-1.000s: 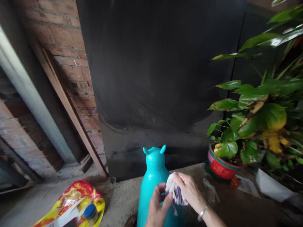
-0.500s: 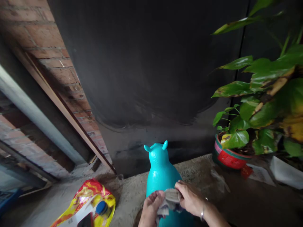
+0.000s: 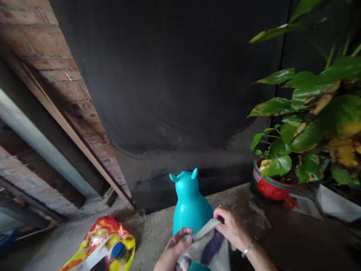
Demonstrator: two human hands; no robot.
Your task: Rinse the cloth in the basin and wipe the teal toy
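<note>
concrete ledge [image 3: 158, 233]: both hands [image 3: 203, 241] spread cloth [image 3: 205, 246].

Glossy plastic toy [image 3: 189, 203]; woolly cloth [image 3: 207, 246]; rough ledge [image 3: 158, 233].

Straight ahead of my hands the teal animal-shaped toy [image 3: 189, 205] blocks the way, with the dark wall panel [image 3: 180, 75] close behind it; to the right, bare concrete ledge [image 3: 239, 203] gives passage until the red plant pot [image 3: 269, 187] and its overhanging leaves [image 3: 316, 124]. Left, the ledge runs open up to the yellow-red bag [image 3: 98, 244]; beyond it stands the slanted wooden plank [image 3: 76, 133].
</note>
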